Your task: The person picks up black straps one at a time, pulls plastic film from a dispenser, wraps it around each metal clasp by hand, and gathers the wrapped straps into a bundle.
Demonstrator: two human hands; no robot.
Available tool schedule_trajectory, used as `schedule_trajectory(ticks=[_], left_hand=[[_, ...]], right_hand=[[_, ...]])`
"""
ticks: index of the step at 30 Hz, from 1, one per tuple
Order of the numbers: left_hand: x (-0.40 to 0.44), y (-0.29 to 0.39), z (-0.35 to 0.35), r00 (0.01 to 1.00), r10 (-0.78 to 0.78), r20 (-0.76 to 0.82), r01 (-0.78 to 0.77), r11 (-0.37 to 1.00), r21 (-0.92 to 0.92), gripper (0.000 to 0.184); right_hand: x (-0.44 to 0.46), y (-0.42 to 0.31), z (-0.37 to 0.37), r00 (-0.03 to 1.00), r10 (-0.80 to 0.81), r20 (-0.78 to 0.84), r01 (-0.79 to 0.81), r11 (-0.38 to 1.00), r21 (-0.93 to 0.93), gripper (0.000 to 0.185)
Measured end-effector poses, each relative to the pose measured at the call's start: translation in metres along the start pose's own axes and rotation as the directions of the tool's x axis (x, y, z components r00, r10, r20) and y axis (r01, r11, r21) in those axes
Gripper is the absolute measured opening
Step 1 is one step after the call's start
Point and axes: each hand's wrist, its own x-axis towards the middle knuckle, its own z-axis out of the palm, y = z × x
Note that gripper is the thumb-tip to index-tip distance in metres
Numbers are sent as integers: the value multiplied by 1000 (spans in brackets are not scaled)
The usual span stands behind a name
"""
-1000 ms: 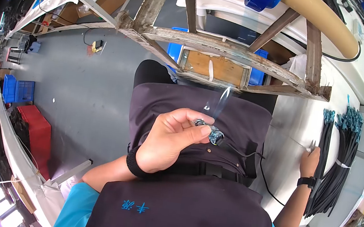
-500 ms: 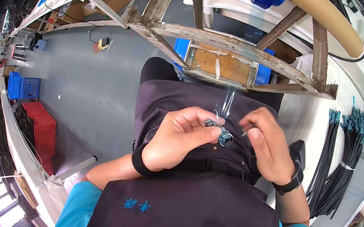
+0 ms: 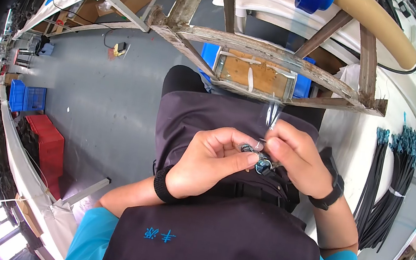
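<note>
Over my lap, my left hand [image 3: 215, 154] pinches a small glossy black-and-teal piece [image 3: 264, 166] between thumb and fingers. The piece looks like a bundled end with a dark tail, but its exact kind is unclear. My right hand [image 3: 296, 155] is closed beside it, thumb and forefinger pressed together at the piece's upper side. A thin pale sliver shows at those fingertips, too small to name. Above the fingers a shiny strip of clear film [image 3: 272, 115] stands up. The dark apron [image 3: 195, 110] lies beneath both hands.
A worn wooden frame [image 3: 261, 46] stands just in front of my knees, with a brown board [image 3: 236, 73] low in it. To the right, bundles of black cords with teal ends [image 3: 387, 185] lie on a white-covered table. A red bin [image 3: 47, 143] and blue crates [image 3: 26, 97] stand left.
My right hand has moved left and up, from apart to meeting the piece in my left hand. The piece has shifted slightly right.
</note>
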Motion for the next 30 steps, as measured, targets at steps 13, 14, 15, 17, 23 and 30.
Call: schedule_trajectory(ticks=[13, 14, 15, 17, 23, 30], left_hand=[[6, -6, 7, 999, -29, -39, 27, 999, -44, 17], [8, -7, 9, 999, -30, -32, 29, 999, -35, 17], [8, -8, 12, 999, -29, -29, 28, 999, -26, 17], [8, -9, 15, 999, -32, -19, 32, 999, -14, 17], [10, -7, 23, 996, -35, -80, 39, 999, 38, 19], [16, -13, 30, 999, 35, -36, -32, 996, 78, 20]], right_hand=[[-190, 150, -151, 375, -196, -906, -791, 442, -423, 26], [-191, 158, -151, 348, -192, -918, -809, 433, -397, 25], [-191, 167, -148, 327, -232, -916, -871, 301, -387, 24], [-178, 159, -136, 199, -236, -951, -922, 283, -263, 28], [-117, 70, -62, 570, -262, -779, -221, 864, -452, 37], [-57, 8, 27, 746, -516, -421, 225, 791, -570, 27]])
